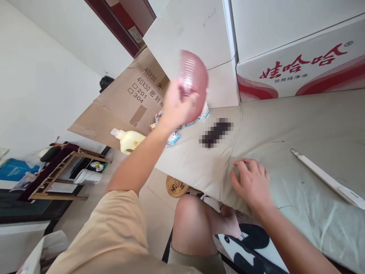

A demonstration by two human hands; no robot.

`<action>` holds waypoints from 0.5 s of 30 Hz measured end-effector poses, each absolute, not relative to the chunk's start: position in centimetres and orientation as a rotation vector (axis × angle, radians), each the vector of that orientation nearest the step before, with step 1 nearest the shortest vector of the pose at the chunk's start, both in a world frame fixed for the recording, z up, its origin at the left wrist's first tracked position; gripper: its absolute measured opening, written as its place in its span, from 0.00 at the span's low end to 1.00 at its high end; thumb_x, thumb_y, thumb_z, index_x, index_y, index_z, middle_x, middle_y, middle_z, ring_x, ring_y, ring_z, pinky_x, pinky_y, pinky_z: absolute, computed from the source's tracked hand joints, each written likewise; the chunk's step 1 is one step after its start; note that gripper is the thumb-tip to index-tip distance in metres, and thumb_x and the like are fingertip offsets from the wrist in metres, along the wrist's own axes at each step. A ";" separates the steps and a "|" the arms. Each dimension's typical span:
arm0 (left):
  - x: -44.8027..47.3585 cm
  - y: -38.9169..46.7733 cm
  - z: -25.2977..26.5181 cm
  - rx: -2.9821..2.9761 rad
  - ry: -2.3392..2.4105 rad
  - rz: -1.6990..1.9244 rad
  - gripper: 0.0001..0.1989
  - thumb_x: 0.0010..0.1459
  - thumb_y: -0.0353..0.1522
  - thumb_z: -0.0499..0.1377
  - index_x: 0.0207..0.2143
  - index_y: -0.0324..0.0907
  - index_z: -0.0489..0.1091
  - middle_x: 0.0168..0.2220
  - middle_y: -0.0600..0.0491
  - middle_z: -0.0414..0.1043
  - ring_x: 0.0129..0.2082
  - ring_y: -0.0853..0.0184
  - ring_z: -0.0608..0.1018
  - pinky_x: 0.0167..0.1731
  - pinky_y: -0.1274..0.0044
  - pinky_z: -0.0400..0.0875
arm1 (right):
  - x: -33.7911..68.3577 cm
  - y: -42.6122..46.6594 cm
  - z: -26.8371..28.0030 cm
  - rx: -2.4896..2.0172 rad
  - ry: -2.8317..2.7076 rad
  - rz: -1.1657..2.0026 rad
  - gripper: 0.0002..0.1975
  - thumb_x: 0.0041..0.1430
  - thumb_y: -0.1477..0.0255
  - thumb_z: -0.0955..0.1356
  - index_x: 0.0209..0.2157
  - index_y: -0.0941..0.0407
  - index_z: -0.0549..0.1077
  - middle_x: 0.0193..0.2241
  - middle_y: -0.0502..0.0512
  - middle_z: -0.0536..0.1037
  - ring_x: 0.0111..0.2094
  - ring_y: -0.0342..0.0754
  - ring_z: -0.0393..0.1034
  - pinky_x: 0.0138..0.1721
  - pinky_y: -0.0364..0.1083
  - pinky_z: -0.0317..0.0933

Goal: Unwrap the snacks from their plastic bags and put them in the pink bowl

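My left hand [178, 104] is raised in front of me, its fingers closed on the edge of a reddish, ribbed, bowl-shaped thing [198, 72]. Motion smears both slightly. Below it, small snack packets [173, 138] lie partly hidden behind my forearm, near a blue-and-white container [204, 111]. My right hand [252, 182] rests on the beige cloth-covered surface [265, 129] with its fingers apart and holds nothing. Beyond its fingertips lies a dark, pixelated long thing [216, 132].
A pale yellow bottle [131, 141] stands left of my forearm, before a large cardboard sheet [125, 102]. A long white strip-like thing [325, 177] lies at right. White boxes [296, 72] line the back. A wooden rack [57, 182] stands at far left.
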State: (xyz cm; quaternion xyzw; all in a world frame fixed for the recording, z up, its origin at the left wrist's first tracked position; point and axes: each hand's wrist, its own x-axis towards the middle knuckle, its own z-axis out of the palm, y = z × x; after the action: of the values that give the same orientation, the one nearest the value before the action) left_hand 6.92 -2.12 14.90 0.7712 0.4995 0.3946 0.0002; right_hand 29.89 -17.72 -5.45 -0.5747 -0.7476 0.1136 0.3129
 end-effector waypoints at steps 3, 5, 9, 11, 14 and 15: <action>15.0 -4.4 12.0 2.590 1.610 0.655 0.19 0.65 0.52 0.54 0.46 0.48 0.65 0.45 0.50 0.73 0.51 0.53 0.76 0.48 0.60 0.72 | 30.5 -17.9 -5.3 -1.532 -1.977 0.329 0.10 0.63 0.70 0.65 0.44 0.55 0.76 0.44 0.61 0.74 0.45 0.56 0.65 0.47 0.53 0.56; 19.5 -5.1 10.0 2.638 1.539 0.335 0.13 0.68 0.44 0.52 0.49 0.49 0.65 0.50 0.48 0.73 0.53 0.53 0.76 0.46 0.62 0.73 | 30.8 -18.0 -5.2 -1.542 -1.982 0.349 0.11 0.63 0.70 0.65 0.45 0.55 0.76 0.45 0.61 0.74 0.45 0.56 0.64 0.46 0.53 0.55; 25.3 -5.1 6.3 2.747 1.312 -0.008 0.11 0.70 0.35 0.48 0.52 0.49 0.63 0.59 0.47 0.69 0.46 0.56 0.80 0.36 0.64 0.73 | 30.9 -18.2 -5.0 -1.545 -1.985 0.388 0.11 0.63 0.71 0.64 0.45 0.55 0.75 0.45 0.61 0.75 0.45 0.57 0.64 0.46 0.53 0.55; 26.9 -4.8 4.9 2.780 1.266 -0.080 0.11 0.69 0.33 0.47 0.50 0.50 0.64 0.58 0.47 0.70 0.42 0.57 0.81 0.34 0.64 0.72 | 31.0 -18.3 -5.0 -1.548 -1.990 0.413 0.11 0.64 0.71 0.64 0.45 0.56 0.76 0.45 0.61 0.74 0.45 0.57 0.65 0.46 0.53 0.55; 28.4 -4.2 3.3 2.781 1.215 -0.114 0.12 0.68 0.30 0.48 0.48 0.52 0.65 0.53 0.47 0.73 0.41 0.58 0.80 0.33 0.64 0.71 | 31.1 -18.2 -4.9 -1.573 -1.994 0.455 0.11 0.63 0.71 0.64 0.45 0.56 0.75 0.45 0.61 0.74 0.45 0.57 0.65 0.45 0.53 0.55; 28.7 -3.9 3.0 2.780 1.192 -0.111 0.12 0.67 0.28 0.48 0.47 0.52 0.65 0.52 0.48 0.73 0.41 0.58 0.80 0.33 0.64 0.71 | 31.1 -18.1 -4.9 -1.582 -1.994 0.464 0.12 0.63 0.71 0.64 0.46 0.56 0.75 0.45 0.61 0.74 0.45 0.57 0.64 0.45 0.52 0.55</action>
State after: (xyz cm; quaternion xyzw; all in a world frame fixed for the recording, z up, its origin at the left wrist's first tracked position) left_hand 28.74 -3.92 2.97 0.9170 0.3930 -0.0366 0.0574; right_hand 31.12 -18.09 -4.93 -0.5881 -0.7414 0.1723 0.2735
